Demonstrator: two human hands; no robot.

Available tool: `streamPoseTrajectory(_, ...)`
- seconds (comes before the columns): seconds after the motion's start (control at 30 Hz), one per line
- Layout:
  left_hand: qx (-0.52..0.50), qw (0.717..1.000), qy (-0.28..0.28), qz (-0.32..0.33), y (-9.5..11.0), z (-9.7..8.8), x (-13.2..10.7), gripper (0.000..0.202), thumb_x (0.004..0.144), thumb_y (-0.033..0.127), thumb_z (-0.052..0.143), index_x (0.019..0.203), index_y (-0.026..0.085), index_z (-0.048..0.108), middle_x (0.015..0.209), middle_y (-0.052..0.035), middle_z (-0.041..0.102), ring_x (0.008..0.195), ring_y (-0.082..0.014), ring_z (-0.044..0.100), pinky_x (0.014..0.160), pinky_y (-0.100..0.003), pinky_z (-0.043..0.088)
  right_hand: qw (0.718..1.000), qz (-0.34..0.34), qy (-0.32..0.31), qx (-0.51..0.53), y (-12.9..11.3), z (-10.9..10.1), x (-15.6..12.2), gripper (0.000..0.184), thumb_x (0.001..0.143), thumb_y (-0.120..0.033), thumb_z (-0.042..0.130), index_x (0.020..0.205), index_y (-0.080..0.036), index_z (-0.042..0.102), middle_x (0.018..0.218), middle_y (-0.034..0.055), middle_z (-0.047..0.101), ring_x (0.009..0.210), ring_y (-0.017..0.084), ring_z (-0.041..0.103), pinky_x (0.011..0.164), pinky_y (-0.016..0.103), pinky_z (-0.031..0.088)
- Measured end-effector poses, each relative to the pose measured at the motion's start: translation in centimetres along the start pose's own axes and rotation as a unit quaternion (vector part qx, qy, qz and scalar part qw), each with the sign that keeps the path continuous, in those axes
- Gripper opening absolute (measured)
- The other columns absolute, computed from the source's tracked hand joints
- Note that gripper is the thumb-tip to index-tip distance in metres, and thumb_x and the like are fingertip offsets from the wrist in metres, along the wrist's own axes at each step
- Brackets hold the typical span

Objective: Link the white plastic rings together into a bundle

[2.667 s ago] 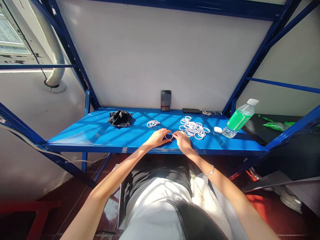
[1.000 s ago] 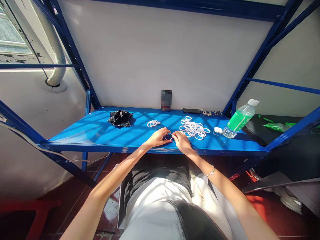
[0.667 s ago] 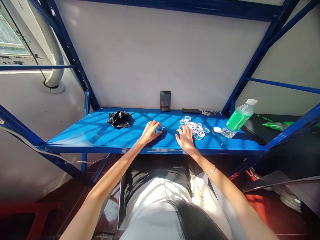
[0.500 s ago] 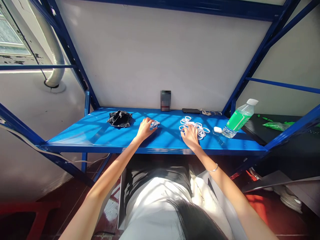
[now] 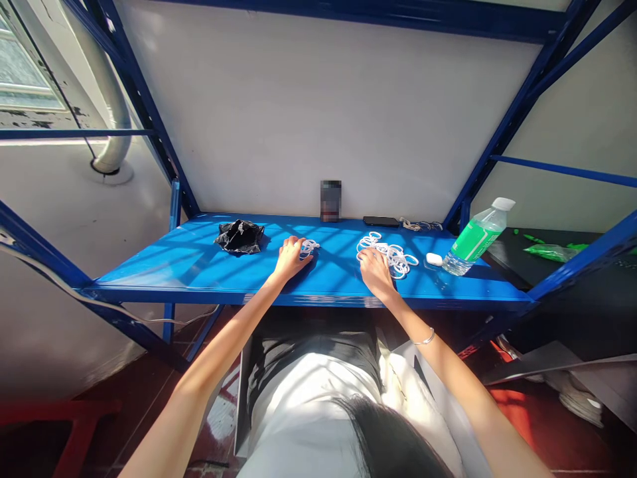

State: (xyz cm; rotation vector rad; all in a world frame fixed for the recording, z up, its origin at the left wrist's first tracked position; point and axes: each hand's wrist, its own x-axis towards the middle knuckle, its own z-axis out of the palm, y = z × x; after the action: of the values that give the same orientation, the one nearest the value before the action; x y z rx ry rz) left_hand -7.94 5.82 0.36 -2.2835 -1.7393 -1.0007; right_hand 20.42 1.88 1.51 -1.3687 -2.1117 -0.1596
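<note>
My left hand (image 5: 290, 259) is closed round a small bunch of white loops (image 5: 309, 248), which look like hair ties, at the middle of the blue tabletop (image 5: 328, 265). To the right lies a larger loose pile of the same white hair ties (image 5: 397, 257). On that pile's near left edge, my right hand (image 5: 375, 271) has its fingers drawn together and bent down onto the loops. Its fingertips are partly hidden, so how many loops they grip cannot be seen.
A crumpled black plastic bag (image 5: 240, 237) lies at left. A dark box (image 5: 330, 200), black phone (image 5: 381, 221) and coiled cable (image 5: 421, 226) sit along the wall. A white case (image 5: 434, 259) and water bottle (image 5: 472, 239) stand right. Blue frame posts (image 5: 502, 133) flank the table.
My right hand has shifted slightly left on the pile, and its fingers have drawn together. My left hand stays with its bunch of hair ties.
</note>
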Motion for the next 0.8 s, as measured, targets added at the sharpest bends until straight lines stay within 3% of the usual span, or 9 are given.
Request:
streamPoseTrajectory(0.17,-0.044,0.995,0.005,0.092,1.9,-1.3,-0.2,0.047,0.09,0.038,0.065,0.132,0.021,0.053,0.13,-0.0156,0.054,0.122,-0.0326,0.05,0.095,-0.047,0.05,0.99,-0.131,-0.038,0.044,-0.6,-0.9,-0.3,0.042,0.097,-0.013,0.034,0.127,-0.019,0.063,0.137,0.0102,0.06,0.136,0.026,0.046,0.113,0.046,0.039)
streamPoseTrajectory(0.27,-0.075,0.979,-0.002,0.188,3.7,-2.0,-0.8,0.044,0.095,0.034,0.059,0.137,0.023,0.049,0.128,-0.0132,0.056,0.119,-0.0282,0.052,0.094,-0.043,0.051,0.98,-0.176,-0.055,0.073,-0.9,-1.0,-0.6,0.045,0.097,-0.012,0.034,0.132,-0.022,0.06,0.139,0.0086,0.059,0.137,0.024,0.046,0.113,0.045,0.04)
streamPoseTrajectory(0.37,-0.082,0.967,-0.029,0.24,5.2,-2.2,-1.4,0.039,0.096,0.033,0.057,0.134,0.024,0.053,0.127,-0.0122,0.056,0.118,-0.027,0.054,0.094,-0.041,0.051,0.972,-0.205,-0.075,0.089,-1.3,-0.9,-0.7,0.045,0.097,-0.011,0.036,0.133,-0.024,0.06,0.139,0.0079,0.059,0.138,0.023,0.046,0.113,0.044,0.041)
streamPoseTrajectory(0.5,-0.074,0.961,-0.047,0.263,6.0,-1.5,-1.6,0.029,0.096,0.033,0.056,0.123,0.021,0.06,0.122,-0.0124,0.058,0.116,-0.0279,0.056,0.093,-0.041,0.052,0.96,-0.247,-0.074,0.108,-1.5,-0.5,-0.7,0.044,0.095,-0.009,0.039,0.131,-0.022,0.061,0.135,0.0101,0.062,0.133,0.024,0.051,0.112,0.048,0.044)
streamPoseTrajectory(0.63,-0.082,0.96,-0.046,0.265,5.6,-0.9,-1.5,0.023,0.099,0.036,0.05,0.105,0.018,0.065,0.107,-0.0107,0.063,0.102,-0.0243,0.06,0.084,-0.036,0.052,0.951,-0.279,-0.05,0.125,-1.4,-0.4,-0.7,0.043,0.095,-0.009,0.042,0.131,-0.023,0.061,0.132,0.0103,0.062,0.13,0.026,0.053,0.108,0.049,0.048)
streamPoseTrajectory(0.8,-0.131,0.961,-0.079,0.232,5.4,-1.1,-1.4,0.028,0.101,0.038,0.047,0.095,0.017,0.066,0.091,-0.0073,0.066,0.085,-0.0188,0.063,0.071,-0.027,0.049,0.957,-0.256,-0.017,0.136,-1.5,-0.7,-0.8,0.035,0.095,-0.012,0.045,0.123,-0.025,0.062,0.134,0.0095,0.059,0.13,0.027,0.051,0.107,0.052,0.048)
